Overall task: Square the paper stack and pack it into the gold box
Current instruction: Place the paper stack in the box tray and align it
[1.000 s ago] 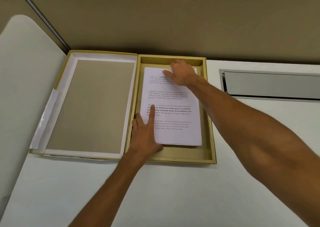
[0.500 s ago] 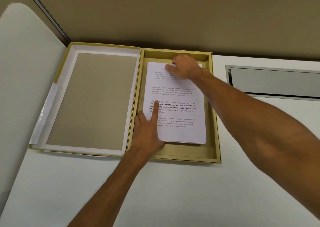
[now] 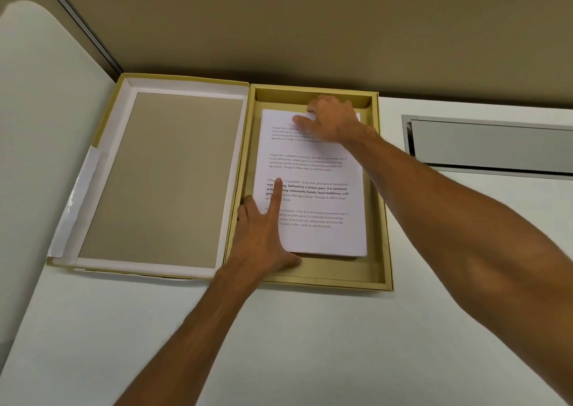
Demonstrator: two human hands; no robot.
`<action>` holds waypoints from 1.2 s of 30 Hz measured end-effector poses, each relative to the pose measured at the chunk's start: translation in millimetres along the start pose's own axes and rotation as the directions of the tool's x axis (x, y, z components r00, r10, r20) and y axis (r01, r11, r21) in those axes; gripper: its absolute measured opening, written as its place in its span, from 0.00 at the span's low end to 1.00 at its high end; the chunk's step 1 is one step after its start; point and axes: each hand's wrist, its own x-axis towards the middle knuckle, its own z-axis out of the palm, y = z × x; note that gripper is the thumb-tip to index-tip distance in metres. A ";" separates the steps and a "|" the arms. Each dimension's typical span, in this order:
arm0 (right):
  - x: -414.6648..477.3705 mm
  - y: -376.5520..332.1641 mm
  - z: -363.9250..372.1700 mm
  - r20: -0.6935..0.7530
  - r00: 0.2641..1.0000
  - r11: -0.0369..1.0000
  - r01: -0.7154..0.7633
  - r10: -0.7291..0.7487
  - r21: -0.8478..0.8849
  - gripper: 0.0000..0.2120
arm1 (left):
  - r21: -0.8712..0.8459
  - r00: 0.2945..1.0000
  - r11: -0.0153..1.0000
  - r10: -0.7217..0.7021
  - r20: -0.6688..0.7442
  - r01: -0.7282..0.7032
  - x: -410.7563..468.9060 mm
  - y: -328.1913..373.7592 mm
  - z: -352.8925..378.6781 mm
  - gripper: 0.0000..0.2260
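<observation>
Fingers of the left hand lie flat and spread on the white printed paper stack, holding nothing. The right hand presses its far edge with curled fingers. The stack lies inside the shallow gold cardboard box, slightly skewed. Uneven pushing could fan or crease the top sheets against the box wall.

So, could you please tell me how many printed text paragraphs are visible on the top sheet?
4, stacked down the top sheet: one under the right hand, one below it, a partly bold third under the left hand's finger, and the lowest.
</observation>
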 end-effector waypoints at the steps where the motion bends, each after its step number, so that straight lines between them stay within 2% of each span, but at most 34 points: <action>1: -5.6 1.1 -5.5 -0.034 0.999 0.998 -0.021 0.023 0.054 0.29 | -0.029 1.000 0.999 -0.012 0.019 0.013 0.0 1.4 -2.7 0.66; 3: -22.4 6.0 -14.8 -0.161 0.982 0.979 -0.066 0.097 0.192 0.28 | -0.148 0.998 0.987 -0.055 0.019 0.057 1.8 4.2 -9.6 0.65; 5: -49.2 11.2 -18.5 -0.254 0.934 0.923 -0.151 0.250 0.353 0.24 | -0.295 0.996 0.952 -0.091 -0.019 0.081 7.3 5.8 -16.5 0.61; 7: -82.0 14.0 -14.5 -0.231 0.880 0.827 -0.260 0.415 0.498 0.21 | -0.413 0.992 0.908 -0.104 -0.066 0.067 15.2 8.1 -23.8 0.53; 9: -115.4 13.4 -4.9 -0.160 0.857 0.755 -0.326 0.491 0.570 0.16 | -0.452 0.989 0.889 -0.122 -0.081 0.073 24.2 10.7 -31.5 0.47; 12: -151.3 8.5 13.5 -0.035 0.870 0.670 -0.353 0.492 0.653 0.13 | -0.475 0.988 0.872 -0.151 -0.041 0.113 37.0 13.6 -38.7 0.43; 17: -164.8 -1.4 29.7 0.123 0.851 0.522 -0.420 0.510 0.743 0.22 | -0.522 0.980 0.836 -0.198 -0.004 0.167 45.7 15.7 -40.8 0.41; 22: -167.1 -12.0 35.0 0.142 0.831 0.474 -0.437 0.538 0.764 0.21 | -0.546 0.960 0.805 -0.282 -0.005 0.233 44.6 24.6 -40.2 0.39; 27: -167.5 -6.6 30.7 0.216 0.818 0.386 -0.462 0.533 0.799 0.18 | -0.587 0.959 0.772 -0.283 0.025 0.243 38.7 29.8 -45.0 0.44; 33: -166.5 -12.7 30.9 0.196 0.803 0.393 -0.469 0.564 0.791 0.24 | -0.573 0.966 0.790 -0.258 0.016 0.221 35.4 25.2 -41.3 0.41; 36: -166.3 -13.8 30.8 0.180 0.806 0.434 -0.475 0.564 0.766 0.25 | -0.553 0.968 0.805 -0.250 0.010 0.214 35.0 23.6 -40.9 0.42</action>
